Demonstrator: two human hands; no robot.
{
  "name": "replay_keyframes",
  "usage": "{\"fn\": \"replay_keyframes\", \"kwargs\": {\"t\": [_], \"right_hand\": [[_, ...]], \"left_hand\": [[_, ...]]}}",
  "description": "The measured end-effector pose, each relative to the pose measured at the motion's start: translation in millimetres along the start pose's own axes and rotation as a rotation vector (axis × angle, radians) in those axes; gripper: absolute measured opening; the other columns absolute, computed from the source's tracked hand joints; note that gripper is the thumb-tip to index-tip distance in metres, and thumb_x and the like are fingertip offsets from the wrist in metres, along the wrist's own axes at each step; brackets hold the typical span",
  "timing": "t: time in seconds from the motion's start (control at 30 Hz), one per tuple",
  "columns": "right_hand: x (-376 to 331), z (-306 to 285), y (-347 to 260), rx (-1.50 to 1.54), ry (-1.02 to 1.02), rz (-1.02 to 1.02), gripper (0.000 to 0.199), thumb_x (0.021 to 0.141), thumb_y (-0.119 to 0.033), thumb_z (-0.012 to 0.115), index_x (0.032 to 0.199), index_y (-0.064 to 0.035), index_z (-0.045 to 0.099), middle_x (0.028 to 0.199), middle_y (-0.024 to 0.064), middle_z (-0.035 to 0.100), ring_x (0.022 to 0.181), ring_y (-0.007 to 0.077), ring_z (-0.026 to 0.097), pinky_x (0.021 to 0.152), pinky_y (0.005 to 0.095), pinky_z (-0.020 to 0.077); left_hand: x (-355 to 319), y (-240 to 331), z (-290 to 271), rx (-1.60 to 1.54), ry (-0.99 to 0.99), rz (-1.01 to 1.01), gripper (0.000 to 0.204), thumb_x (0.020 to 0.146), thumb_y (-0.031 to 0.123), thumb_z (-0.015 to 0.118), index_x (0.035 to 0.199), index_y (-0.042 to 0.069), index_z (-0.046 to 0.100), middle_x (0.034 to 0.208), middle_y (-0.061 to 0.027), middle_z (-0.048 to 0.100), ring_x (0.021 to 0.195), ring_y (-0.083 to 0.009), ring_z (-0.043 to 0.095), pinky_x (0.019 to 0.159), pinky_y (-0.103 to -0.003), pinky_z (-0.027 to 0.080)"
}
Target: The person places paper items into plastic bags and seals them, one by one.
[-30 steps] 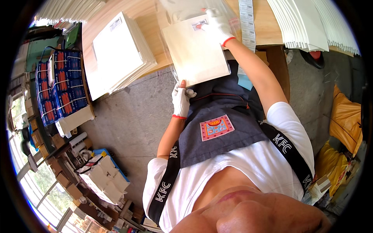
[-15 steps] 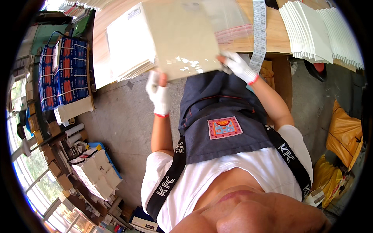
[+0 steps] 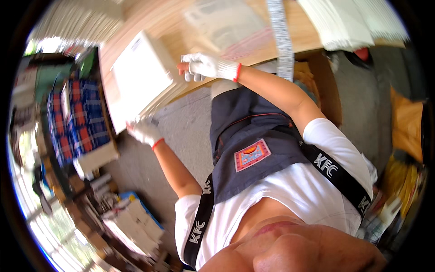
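A pile of flat white packets [image 3: 142, 75] lies on the left part of a wooden table [image 3: 253, 58], with a pale label on the top one. My left hand [image 3: 144, 131], in a white glove with a red cuff, is at the pile's near left corner. Motion blurs its fingers, so their grip is unclear. Just right of the pile is my right hand [image 3: 207, 66], gloved the same way, its bare fingertips pointing left toward the packets. Its fingers are apart and nothing shows in them. Farther back lie clear plastic bags [image 3: 226, 25] with a pink-striped edge.
A strip of printed labels [image 3: 280, 38] hangs over the table's front edge. White stacked packets [image 3: 333, 27] stand at the right, and another row [image 3: 74, 20] at the far left. Blue and red strapped bundles [image 3: 84, 120] are left of the table. An orange bag [image 3: 407, 124] is at the right.
The cream packet has left my hands, and the pile shows where it was held. My left hand has moved left and nearer, my right hand left. The view has shifted.
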State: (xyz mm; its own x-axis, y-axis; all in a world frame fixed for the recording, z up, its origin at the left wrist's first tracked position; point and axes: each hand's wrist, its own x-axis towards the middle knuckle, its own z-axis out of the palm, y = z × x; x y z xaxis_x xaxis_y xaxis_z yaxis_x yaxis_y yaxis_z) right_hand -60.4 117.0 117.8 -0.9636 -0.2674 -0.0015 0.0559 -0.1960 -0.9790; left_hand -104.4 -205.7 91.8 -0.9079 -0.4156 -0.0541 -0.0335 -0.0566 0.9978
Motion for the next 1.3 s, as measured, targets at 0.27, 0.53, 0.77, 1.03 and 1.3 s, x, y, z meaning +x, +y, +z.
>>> {"fn": "replay_keyframes", "kwargs": {"t": [0.27, 0.53, 0.77, 1.03, 1.3], "right_hand": [[-249, -136, -76, -0.257, 1.064, -0.132, 0.021, 0.093, -0.018, 0.045, 0.097, -0.0047, 0.061, 0.075, 0.0004, 0.059, 0.064, 0.0067, 0.056, 0.053, 0.0185, 0.0441], [-406, -326, -76, -0.008, 1.607, 0.083, 0.027, 0.089, -0.027, 0.052, 0.105, -0.0053, 0.057, 0.079, 0.0047, 0.057, 0.060, 0.0121, 0.053, 0.045, 0.0237, 0.0398], [-409, -361, -82, 0.054, 1.626, -0.146, 0.029, 0.084, -0.029, 0.065, 0.093, -0.0038, 0.055, 0.071, 0.0068, 0.057, 0.056, 0.0139, 0.054, 0.045, 0.0256, 0.0424], [-335, -318, -115, 0.095, 1.429, -0.226, 0.031, 0.093, -0.011, 0.040, 0.121, 0.0000, 0.048, 0.085, 0.0087, 0.056, 0.064, 0.0160, 0.048, 0.057, 0.0254, 0.0424], [-319, -179, -80, 0.394, 1.013, -0.044, 0.039, 0.083, -0.020, 0.059, 0.117, -0.0016, 0.051, 0.113, 0.0108, 0.058, 0.102, 0.0214, 0.058, 0.091, 0.0322, 0.0477]], "left_hand": [[-82, -127, -25, 0.131, -0.041, -0.014, 0.036, 0.095, 0.021, 0.040, 0.124, 0.003, 0.048, 0.129, -0.0163, 0.049, 0.118, -0.0269, 0.048, 0.099, -0.038, 0.037], [-122, -123, 28, 0.420, -0.479, 0.216, 0.026, 0.094, 0.008, 0.043, 0.114, -0.002, 0.056, 0.114, -0.0125, 0.058, 0.106, -0.0178, 0.052, 0.095, -0.030, 0.038], [-133, -93, 59, 0.551, -0.600, 0.556, 0.020, 0.081, 0.000, 0.057, 0.101, 0.002, 0.062, 0.102, -0.0137, 0.064, 0.094, -0.0259, 0.060, 0.087, -0.033, 0.045], [-141, -34, 192, 1.019, -0.803, 1.290, 0.032, 0.077, 0.027, 0.062, 0.105, 0.013, 0.061, 0.119, -0.0054, 0.054, 0.110, -0.0290, 0.049, 0.100, -0.047, 0.031], [-128, -38, 244, 1.136, -0.921, 1.195, 0.024, 0.073, 0.028, 0.063, 0.095, 0.017, 0.062, 0.099, -0.0045, 0.059, 0.094, -0.0247, 0.056, 0.088, -0.041, 0.037]]}}
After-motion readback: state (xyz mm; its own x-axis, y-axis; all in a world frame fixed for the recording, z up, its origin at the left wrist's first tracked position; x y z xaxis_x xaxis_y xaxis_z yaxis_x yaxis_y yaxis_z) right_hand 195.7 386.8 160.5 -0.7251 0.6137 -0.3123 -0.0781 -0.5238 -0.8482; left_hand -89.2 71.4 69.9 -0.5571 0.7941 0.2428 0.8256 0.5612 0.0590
